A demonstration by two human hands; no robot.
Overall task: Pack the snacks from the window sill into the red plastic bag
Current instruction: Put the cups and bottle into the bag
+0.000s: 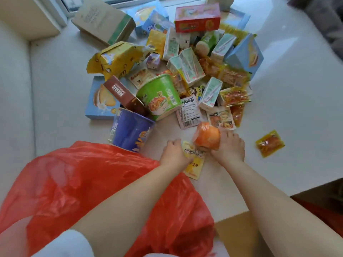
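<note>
A heap of snacks covers the white window sill (278,89). The red plastic bag (83,182) lies crumpled at the near left, under my left forearm. My left hand (173,153) grips the top of a yellow snack packet (193,164) lying flat on the sill. My right hand (229,147) holds a small orange cup (206,136) tipped on its side, just above that packet. Just beyond the bag's far edge lie a purple noodle cup (131,132) and a green noodle cup (159,97), both on their sides.
A brown paper bag (104,21) and a red box (197,17) sit at the back by the window. Blue boxes, drink cartons and orange sachets fill the pile. One loose sachet (270,142) lies apart to the right. A cardboard edge (237,229) shows below the sill.
</note>
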